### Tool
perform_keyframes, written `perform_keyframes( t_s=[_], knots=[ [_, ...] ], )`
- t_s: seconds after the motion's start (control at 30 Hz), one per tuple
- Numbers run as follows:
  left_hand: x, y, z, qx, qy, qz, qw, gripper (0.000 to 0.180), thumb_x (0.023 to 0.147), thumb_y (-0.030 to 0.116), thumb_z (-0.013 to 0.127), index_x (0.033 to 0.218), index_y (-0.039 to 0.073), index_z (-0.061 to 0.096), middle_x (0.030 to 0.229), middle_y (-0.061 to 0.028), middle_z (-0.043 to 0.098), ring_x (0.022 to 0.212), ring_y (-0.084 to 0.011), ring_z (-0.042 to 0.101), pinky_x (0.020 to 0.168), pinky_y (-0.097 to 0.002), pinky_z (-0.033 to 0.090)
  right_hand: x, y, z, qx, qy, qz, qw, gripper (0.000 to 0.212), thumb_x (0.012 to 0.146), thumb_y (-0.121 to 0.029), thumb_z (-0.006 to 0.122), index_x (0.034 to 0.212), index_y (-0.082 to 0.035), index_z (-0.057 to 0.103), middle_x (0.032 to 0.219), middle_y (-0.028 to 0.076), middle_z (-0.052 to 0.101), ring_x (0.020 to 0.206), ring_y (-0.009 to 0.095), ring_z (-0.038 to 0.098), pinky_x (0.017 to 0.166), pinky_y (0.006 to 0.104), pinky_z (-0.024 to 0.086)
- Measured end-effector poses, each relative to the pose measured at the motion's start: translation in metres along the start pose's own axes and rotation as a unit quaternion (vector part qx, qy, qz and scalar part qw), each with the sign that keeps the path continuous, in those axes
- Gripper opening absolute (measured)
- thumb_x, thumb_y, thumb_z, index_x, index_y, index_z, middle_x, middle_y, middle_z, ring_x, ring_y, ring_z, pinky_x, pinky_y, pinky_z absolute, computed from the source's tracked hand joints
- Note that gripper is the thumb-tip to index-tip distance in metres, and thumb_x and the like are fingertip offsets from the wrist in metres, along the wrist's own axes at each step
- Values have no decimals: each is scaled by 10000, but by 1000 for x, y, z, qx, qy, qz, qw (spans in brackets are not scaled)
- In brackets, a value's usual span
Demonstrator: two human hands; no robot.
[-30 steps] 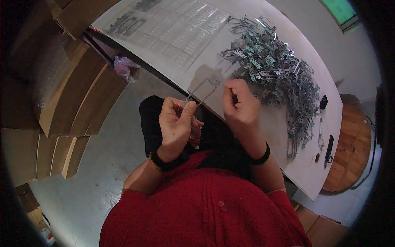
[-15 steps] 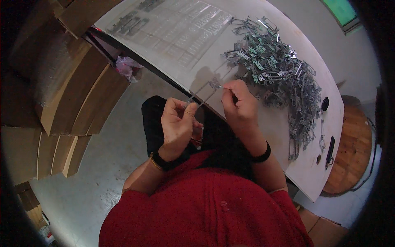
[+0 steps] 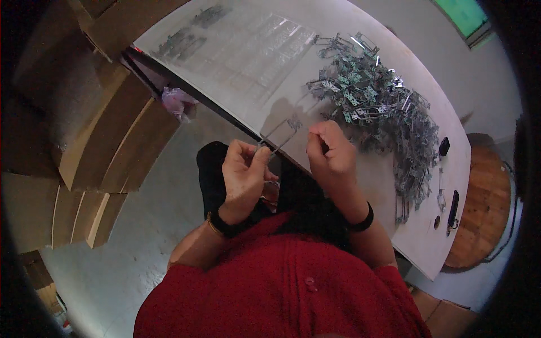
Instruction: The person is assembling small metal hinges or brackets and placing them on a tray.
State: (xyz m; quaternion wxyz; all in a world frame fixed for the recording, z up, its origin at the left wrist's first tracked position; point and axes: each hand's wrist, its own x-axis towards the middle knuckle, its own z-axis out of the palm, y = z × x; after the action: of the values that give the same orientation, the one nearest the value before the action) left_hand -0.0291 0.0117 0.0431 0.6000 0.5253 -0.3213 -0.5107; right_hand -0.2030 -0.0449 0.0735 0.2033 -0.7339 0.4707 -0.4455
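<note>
My left hand (image 3: 242,174) pinches one end of a thin metal wire bracket (image 3: 293,124) between thumb and fingers, over the table's near edge. The bracket has two parallel rods and a small flat plate at its far end. My right hand (image 3: 335,155) is just right of that plate, apart from it, with thumb and fingers closed; whatever they may hold is too small to make out. Beyond my right hand a large heap of similar metal brackets (image 3: 375,96) covers the right side of the white table (image 3: 372,188).
Clear plastic sheeting (image 3: 242,56) with several dark parts lies at the table's far left. Cardboard boxes (image 3: 101,135) stand on the left, near a pinkish plastic bag (image 3: 178,103). A black object (image 3: 453,208) lies by the right edge, beside a round wooden stool (image 3: 479,208).
My right hand has drawn slightly right and down, away from the bracket's plate. The left hand keeps its hold on the bracket. The whole view has shifted a little.
</note>
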Motion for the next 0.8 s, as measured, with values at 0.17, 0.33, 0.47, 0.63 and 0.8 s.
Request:
perform_keyframes(
  t_s=[0.17,0.33,0.47,0.63,0.8],
  knots=[
    [1,-5,-7,-48,-48,2,998,193,1030,100,632,1023,38,450,836,-72,585,588,-99,572,575,-342,611,1,0,-2,47,23,15,999,107,913,35,636,986,-41,617,731,149,588,588,247,603,563,337,485],
    [-2,-4,-8,-69,-61,2,996,194,1032,110,635,1030,46,452,841,-74,587,594,-101,567,578,-344,612,3,-9,-7,47,17,33,998,124,910,43,639,992,-47,616,719,144,580,579,223,600,559,337,485],
    [-8,3,-6,-83,-63,-27,994,184,1037,109,627,1030,49,453,843,-72,587,592,-99,561,578,-341,611,1,-9,-8,20,17,13,1000,113,918,45,633,992,-40,619,712,104,570,595,175,569,558,309,466],
    [-8,-2,-4,-42,-47,7,998,199,1031,122,644,1014,60,456,698,-29,564,539,-91,583,521,-292,563,3,-6,-8,-10,24,-52,998,121,903,41,646,980,-44,608,681,147,578,559,275,612,531,357,480],
    [-10,-6,0,-15,-35,34,999,203,1028,122,649,1009,59,458,677,-18,560,524,-86,580,499,-276,543,1,-5,-8,-24,23,-44,998,121,901,45,642,979,-45,616,687,145,583,562,282,622,532,360,484]
  ],
)
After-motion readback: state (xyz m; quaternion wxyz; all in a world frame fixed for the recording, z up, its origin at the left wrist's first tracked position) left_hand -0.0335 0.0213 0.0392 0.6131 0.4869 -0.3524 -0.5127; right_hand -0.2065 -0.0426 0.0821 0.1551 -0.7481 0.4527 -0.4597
